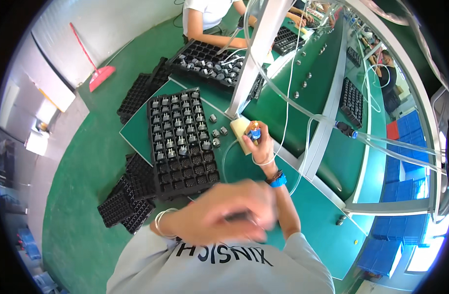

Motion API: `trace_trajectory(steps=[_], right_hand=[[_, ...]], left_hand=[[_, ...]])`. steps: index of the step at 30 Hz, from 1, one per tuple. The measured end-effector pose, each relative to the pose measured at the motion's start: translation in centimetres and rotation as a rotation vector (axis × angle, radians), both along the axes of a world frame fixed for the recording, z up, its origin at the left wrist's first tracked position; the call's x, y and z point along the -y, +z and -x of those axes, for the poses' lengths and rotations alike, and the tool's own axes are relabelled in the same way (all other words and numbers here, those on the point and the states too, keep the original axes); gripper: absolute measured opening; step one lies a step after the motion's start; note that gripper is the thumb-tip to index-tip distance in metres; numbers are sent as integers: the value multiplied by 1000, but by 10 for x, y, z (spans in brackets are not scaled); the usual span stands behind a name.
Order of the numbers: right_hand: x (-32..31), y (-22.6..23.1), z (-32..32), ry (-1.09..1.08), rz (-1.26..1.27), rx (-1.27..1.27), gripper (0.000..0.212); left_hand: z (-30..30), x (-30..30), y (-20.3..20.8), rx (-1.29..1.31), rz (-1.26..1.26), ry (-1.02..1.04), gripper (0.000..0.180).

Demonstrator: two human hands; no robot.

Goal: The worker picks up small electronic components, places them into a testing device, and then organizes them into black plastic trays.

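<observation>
Beside a cream-coloured block on the green bench, my right hand is closed around a small round part with a blue side and a copper-orange top. My left hand is close in front of my chest and smeared by motion. Its fingers look curled, but whether they hold anything cannot be made out. To the left lies a black compartment tray with small silver pronged parts in its far rows; the near pockets hold none. Several loose silver parts sit between the tray and the block.
A second black tray heaped with parts stands farther back, near a co-worker's arm. A metal post and clear hoses rise beside the green conveyor belt. Stacked black trays lie at the left.
</observation>
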State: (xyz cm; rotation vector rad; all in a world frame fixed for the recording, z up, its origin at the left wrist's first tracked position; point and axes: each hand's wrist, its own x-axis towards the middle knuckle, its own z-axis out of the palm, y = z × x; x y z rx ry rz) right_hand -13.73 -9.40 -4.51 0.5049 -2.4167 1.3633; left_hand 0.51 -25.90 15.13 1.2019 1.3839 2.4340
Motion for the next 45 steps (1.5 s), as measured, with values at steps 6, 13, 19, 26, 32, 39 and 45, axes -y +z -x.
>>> trace_trajectory(steps=[6,13,19,26,32,39,45], right_hand=[[5,-7,3,-58,65,72,47],[-4,-12,5,-49,104,-8,44],[5,-5,2,-66,-55,-61,51],[1,-1,23,-28,26,-34,34],[-39,-2,69,-131,168,64,27],[-78,-42,158,-496,-31,-156,25],[-79,-21,148,-505,-2,-110,23]], left_hand=[[2,-25,75,-258,12,-299,2],[10,-33,102,-255,331,-592,10],[11,-48,96,-556,203,-278,8],[7,-39,74,-417,202,-147,16],[16,-6,-39,252,291,-36,34],[6,21,-97,557,230,257,24],[0,37,-122,616,230,296,28]])
